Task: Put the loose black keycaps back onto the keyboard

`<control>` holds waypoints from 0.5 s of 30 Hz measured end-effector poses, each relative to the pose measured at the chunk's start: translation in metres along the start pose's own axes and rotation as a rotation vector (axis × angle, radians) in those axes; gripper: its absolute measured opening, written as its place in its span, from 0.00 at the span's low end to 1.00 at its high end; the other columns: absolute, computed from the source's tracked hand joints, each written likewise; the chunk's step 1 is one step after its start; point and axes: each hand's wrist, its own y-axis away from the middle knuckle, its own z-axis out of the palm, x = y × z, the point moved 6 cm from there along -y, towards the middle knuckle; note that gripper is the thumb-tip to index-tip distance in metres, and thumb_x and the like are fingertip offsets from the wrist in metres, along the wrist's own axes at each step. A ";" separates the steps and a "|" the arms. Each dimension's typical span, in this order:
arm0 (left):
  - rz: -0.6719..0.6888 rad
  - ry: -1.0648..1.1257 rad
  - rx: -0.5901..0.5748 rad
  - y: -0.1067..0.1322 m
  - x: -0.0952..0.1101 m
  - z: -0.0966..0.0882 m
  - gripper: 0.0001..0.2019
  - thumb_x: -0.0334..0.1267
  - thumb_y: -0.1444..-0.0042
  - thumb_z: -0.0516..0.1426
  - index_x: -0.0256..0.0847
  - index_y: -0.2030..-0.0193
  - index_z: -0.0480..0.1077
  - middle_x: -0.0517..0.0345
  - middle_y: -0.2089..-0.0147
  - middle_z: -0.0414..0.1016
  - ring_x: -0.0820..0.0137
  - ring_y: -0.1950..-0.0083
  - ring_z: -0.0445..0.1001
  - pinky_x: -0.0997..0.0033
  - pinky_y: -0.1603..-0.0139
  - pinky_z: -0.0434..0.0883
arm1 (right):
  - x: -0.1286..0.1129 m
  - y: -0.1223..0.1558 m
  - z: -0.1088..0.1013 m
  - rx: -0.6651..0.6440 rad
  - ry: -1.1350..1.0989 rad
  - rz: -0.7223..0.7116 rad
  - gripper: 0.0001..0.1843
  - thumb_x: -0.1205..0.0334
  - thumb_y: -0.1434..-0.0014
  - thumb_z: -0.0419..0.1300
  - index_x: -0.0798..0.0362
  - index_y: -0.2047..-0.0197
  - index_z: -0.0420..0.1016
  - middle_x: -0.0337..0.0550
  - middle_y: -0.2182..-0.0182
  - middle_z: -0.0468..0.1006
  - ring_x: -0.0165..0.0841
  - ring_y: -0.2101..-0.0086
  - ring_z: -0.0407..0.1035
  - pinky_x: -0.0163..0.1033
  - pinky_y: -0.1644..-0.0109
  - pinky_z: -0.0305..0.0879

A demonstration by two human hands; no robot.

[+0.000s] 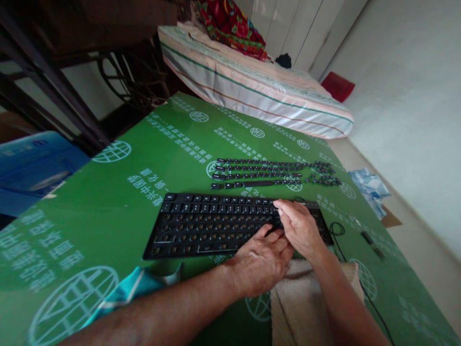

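A bare left forearm slants up from the lower left to the near edge of the long black plastic keyboard. The left hand lies back upward across that edge, right of the keyboard's middle, fingers pointing right. From the lower right, a bare right forearm brings the right hand above the keyboard's right part, thumb side up, beside the left fingertips; its grip is hidden.

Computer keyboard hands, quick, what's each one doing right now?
Left hand: palm down, fingers reaching over the black computer keyboard; can't tell if they grip anything.
Right hand: partly curled above the keyboard; can't tell if it holds something.
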 end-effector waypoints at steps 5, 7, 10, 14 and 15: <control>0.041 -0.049 -0.016 0.001 0.001 0.000 0.12 0.39 0.37 0.51 0.36 0.51 0.69 0.50 0.49 0.74 0.60 0.46 0.68 0.52 0.39 0.58 | -0.018 -0.002 -0.001 -0.031 -0.046 -0.028 0.17 0.67 0.36 0.47 0.51 0.51 0.73 0.46 0.56 0.80 0.36 0.54 0.72 0.48 0.44 0.63; 0.053 -0.074 -0.029 0.002 0.001 0.002 0.12 0.39 0.37 0.51 0.37 0.51 0.69 0.50 0.49 0.74 0.59 0.45 0.68 0.51 0.38 0.57 | -0.025 -0.002 0.003 -0.088 -0.055 -0.055 0.17 0.68 0.36 0.46 0.52 0.51 0.73 0.46 0.55 0.79 0.36 0.51 0.71 0.49 0.42 0.62; 0.046 -0.078 -0.031 0.003 0.001 0.003 0.13 0.39 0.37 0.51 0.38 0.49 0.68 0.51 0.48 0.73 0.58 0.42 0.66 0.49 0.37 0.55 | -0.029 -0.002 0.007 -0.125 -0.052 -0.056 0.17 0.68 0.36 0.46 0.53 0.52 0.74 0.48 0.56 0.80 0.37 0.51 0.71 0.50 0.42 0.61; 0.040 -0.121 -0.044 0.002 0.004 0.002 0.15 0.37 0.37 0.50 0.38 0.45 0.66 0.50 0.43 0.71 0.58 0.37 0.61 0.51 0.35 0.52 | -0.032 -0.004 0.006 -0.103 -0.100 -0.071 0.16 0.67 0.36 0.47 0.53 0.51 0.73 0.48 0.55 0.79 0.37 0.51 0.71 0.49 0.43 0.62; 0.016 -0.132 -0.062 0.002 0.003 0.003 0.15 0.36 0.37 0.50 0.39 0.45 0.66 0.51 0.43 0.71 0.59 0.37 0.61 0.53 0.35 0.53 | -0.034 -0.005 0.006 -0.108 -0.110 -0.078 0.16 0.67 0.36 0.47 0.53 0.52 0.73 0.48 0.55 0.79 0.36 0.52 0.71 0.48 0.43 0.62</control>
